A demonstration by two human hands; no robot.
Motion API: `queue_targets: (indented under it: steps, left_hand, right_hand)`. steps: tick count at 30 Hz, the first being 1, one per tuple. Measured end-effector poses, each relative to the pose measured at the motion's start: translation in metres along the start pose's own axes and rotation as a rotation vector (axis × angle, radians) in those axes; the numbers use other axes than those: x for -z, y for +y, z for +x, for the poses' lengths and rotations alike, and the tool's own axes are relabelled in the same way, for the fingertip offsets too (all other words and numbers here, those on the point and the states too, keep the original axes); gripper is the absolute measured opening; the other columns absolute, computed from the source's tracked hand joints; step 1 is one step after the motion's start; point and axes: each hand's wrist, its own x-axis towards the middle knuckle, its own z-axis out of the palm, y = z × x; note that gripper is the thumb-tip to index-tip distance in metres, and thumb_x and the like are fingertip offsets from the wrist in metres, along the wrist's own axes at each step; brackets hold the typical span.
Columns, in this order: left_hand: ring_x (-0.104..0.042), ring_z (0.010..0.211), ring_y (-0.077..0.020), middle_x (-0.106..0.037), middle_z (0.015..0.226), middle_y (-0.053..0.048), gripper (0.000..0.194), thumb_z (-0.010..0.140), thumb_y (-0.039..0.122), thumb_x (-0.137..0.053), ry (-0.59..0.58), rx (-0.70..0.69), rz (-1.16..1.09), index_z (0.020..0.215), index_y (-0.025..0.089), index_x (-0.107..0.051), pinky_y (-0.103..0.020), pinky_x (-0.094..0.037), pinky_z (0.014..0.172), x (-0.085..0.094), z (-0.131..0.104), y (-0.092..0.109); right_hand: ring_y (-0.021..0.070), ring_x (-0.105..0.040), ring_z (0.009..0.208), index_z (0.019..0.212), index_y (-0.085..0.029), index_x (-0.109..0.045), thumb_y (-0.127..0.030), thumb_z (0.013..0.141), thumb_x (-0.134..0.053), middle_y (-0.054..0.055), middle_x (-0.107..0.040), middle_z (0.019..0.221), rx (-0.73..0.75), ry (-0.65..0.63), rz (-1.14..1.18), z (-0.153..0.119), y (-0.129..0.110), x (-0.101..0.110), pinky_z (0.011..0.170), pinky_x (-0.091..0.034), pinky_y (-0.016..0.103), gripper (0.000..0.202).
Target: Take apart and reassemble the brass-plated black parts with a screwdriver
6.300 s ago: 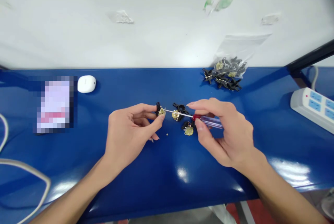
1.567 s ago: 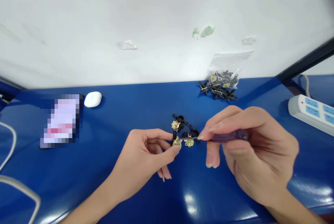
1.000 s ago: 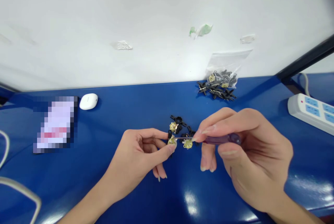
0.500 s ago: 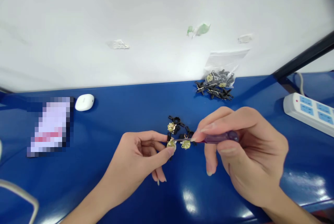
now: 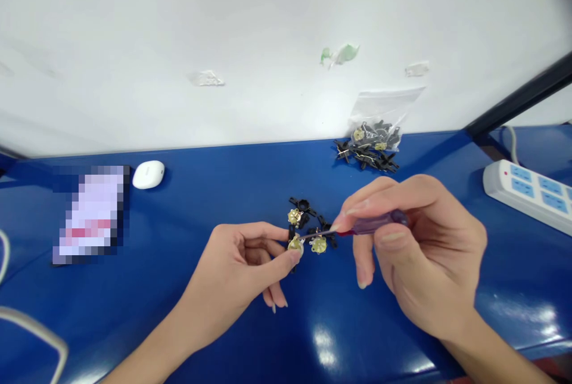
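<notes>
Between thumb and fingers, my left hand (image 5: 250, 265) pinches a small black part with a yellow disc (image 5: 295, 244). My right hand (image 5: 415, 247) grips a purple-handled screwdriver (image 5: 373, 224), its thin shaft pointing left with the tip at the held disc. Just behind and to the right of that part, two similar black pieces with yellow discs lie on the blue table, one at the back (image 5: 295, 216) and one on the right (image 5: 319, 244). The exact contact of the tip is too small to tell.
At the back right, a clear bag (image 5: 386, 110) of parts leans on the white wall, with loose black pieces (image 5: 369, 156) before it. A power strip (image 5: 529, 188) is at the right. A white case (image 5: 149, 175) and a blurred phone (image 5: 93, 211) lie left.
The screwdriver handle has risen a little, so the shaft slopes down more to the left. My right hand has shifted slightly up; my left hand keeps its hold.
</notes>
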Motion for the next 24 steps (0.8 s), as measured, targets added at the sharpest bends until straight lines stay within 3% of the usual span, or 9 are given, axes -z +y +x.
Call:
queue_targets:
  steps: [7, 16, 24]
  left_hand:
    - [-0.077, 0.044, -0.017, -0.084, 0.069, -0.001, 0.024, 0.082, 0.03, -0.104, 0.009, -0.002, 0.014, 0.098, 0.018, -0.09, -0.019, -0.06, 0.043, 0.0, -0.0007, -0.0015]
    - [-0.077, 0.045, -0.0169, -0.086, 0.073, -0.002, 0.024, 0.081, 0.025, -0.105, -0.008, 0.019, 0.007, 0.098, 0.018, -0.089, -0.019, -0.06, 0.044, -0.0008, -0.0009, -0.001]
    - [-0.077, 0.044, -0.0178, -0.083, 0.064, 0.0, 0.023, 0.08, 0.026, -0.106, -0.003, 0.012, 0.026, 0.096, 0.018, -0.09, -0.02, -0.06, 0.044, -0.0023, -0.0002, 0.0002]
  right_hand:
    - [0.0102, -0.067, 0.048, 0.118, -0.027, -0.089, -0.023, 0.105, -0.086, 0.004, -0.087, 0.104, 0.013, 0.001, -0.014, -0.0012, -0.0009, -0.0002, 0.04, -0.058, 0.026, 0.014]
    - [0.0118, -0.068, 0.053, 0.117, -0.026, -0.088, -0.022, 0.105, -0.085, 0.006, -0.085, 0.101, 0.027, -0.009, -0.031, -0.0002, 0.0016, 0.0015, 0.039, -0.056, 0.024, 0.013]
    - [0.0117, -0.068, 0.056, 0.117, -0.026, -0.088, -0.02, 0.105, -0.084, 0.005, -0.085, 0.102, 0.03, -0.022, -0.005, 0.0006, 0.0018, 0.0022, 0.04, -0.057, 0.022, 0.014]
